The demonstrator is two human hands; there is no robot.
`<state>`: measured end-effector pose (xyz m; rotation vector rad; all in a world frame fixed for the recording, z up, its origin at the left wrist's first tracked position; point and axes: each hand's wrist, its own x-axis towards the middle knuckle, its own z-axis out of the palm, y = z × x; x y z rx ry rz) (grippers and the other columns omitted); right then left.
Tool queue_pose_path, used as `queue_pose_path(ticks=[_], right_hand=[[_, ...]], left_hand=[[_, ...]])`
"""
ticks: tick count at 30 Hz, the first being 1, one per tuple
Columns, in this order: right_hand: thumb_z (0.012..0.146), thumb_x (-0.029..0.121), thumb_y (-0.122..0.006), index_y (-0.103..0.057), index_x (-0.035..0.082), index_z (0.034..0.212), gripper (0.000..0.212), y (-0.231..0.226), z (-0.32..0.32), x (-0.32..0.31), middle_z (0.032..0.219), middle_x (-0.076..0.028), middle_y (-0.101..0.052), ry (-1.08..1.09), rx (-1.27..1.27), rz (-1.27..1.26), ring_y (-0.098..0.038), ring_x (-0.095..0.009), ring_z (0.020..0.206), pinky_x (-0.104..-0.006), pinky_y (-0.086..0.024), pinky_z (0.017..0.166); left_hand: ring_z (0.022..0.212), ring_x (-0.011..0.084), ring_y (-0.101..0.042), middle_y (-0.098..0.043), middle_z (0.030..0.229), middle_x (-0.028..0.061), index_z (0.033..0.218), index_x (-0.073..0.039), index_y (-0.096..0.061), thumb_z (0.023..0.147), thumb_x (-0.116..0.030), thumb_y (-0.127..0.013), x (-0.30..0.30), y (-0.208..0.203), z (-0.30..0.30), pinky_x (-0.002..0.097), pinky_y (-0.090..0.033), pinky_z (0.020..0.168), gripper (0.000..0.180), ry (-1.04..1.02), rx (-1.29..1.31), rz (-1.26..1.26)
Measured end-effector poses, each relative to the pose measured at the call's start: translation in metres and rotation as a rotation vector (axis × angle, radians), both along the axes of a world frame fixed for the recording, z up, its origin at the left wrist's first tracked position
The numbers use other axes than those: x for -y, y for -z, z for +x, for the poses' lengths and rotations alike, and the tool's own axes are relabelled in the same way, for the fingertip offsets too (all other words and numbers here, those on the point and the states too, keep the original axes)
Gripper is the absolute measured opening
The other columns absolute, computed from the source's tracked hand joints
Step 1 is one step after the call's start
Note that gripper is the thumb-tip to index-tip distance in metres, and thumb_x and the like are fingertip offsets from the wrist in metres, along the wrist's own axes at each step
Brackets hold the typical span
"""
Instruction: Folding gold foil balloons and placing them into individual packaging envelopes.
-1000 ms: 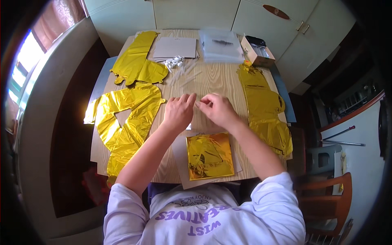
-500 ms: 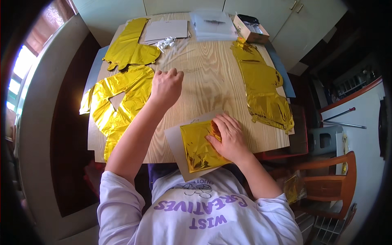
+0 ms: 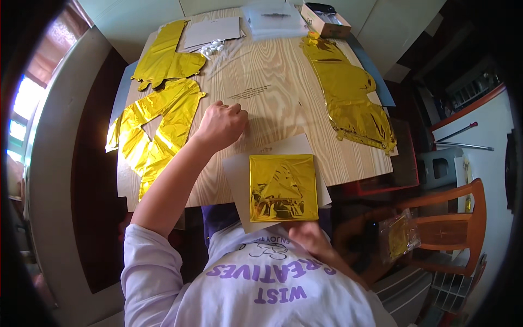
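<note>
My left hand (image 3: 222,126) is closed, its fingers curled down at the middle of the table; whatever they may hold is hidden. Just beyond it lies a clear plastic bag (image 3: 249,91) with small dark print, its edges hard to make out. A folded gold foil balloon (image 3: 283,185), a neat square, rests on grey cardboard sheets (image 3: 235,185) at the table's near edge. Smeared by motion, my right hand (image 3: 309,238) is just below the near edge of that square, its fingers partly hidden.
Unfolded gold foil balloons (image 3: 169,57) lie at the left, and another balloon (image 3: 346,92) at the right. Grey cards (image 3: 212,31), white ribbon (image 3: 212,48), clear bags (image 3: 275,22) and an open box (image 3: 326,22) are at the back. A wooden chair (image 3: 444,218) stands at right.
My right hand has left the top of the folded balloon and moved toward my body. The folded balloon has turned straighter, and a second card edge shows. My left hand has come slightly nearer.
</note>
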<state>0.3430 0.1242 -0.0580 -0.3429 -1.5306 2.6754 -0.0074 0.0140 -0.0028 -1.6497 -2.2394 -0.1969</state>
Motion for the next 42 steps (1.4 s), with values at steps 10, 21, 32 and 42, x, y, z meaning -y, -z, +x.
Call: queue_pose_path(ticks=[10,21,32,42], right_hand=[[0.098,0.017,-0.066,-0.067,0.002,0.110,0.019,-0.037,0.003,-0.009,0.096,-0.003,-0.069,0.557,0.181,0.298,-0.066,-0.012,0.082,-0.0261,-0.053,0.068],[0.084,0.003,-0.074,-0.065,0.003,0.120,0.037,-0.057,-0.030,-0.063,0.101,-0.003,-0.071,0.046,0.342,-0.139,-0.068,-0.014,0.087,-0.0278,-0.055,0.071],[0.084,-0.001,-0.075,-0.065,0.001,0.124,0.041,-0.066,-0.034,-0.055,0.108,-0.005,-0.071,0.022,0.306,-0.312,-0.069,-0.014,0.093,-0.0296,-0.056,0.084],[0.088,0.004,-0.072,-0.062,0.003,0.126,0.039,-0.059,-0.037,-0.056,0.103,-0.005,-0.071,0.142,0.288,-0.126,-0.070,-0.013,0.082,-0.0270,-0.060,0.062]], left_hand=[[0.065,0.0267,-0.060,-0.057,0.077,0.0045,0.080,-0.010,-0.058,0.081,-0.013,-0.067,0.015,-0.006,0.024,0.0392,-0.048,0.068,0.010,0.082,0.025,0.074],[0.074,0.0297,-0.062,-0.061,0.085,0.0083,0.096,-0.008,-0.065,0.085,-0.010,-0.068,0.021,-0.021,0.066,0.0406,-0.051,0.072,0.011,0.148,0.226,0.006],[0.080,0.0341,-0.066,-0.065,0.087,0.0111,0.098,-0.007,-0.067,0.088,-0.012,-0.069,0.024,-0.028,0.072,0.0436,-0.054,0.073,0.012,0.046,0.386,0.058],[0.081,0.0316,-0.067,-0.065,0.087,0.0100,0.097,-0.006,-0.070,0.086,-0.008,-0.068,0.031,-0.033,0.075,0.0427,-0.053,0.077,0.012,0.052,0.388,0.044]])
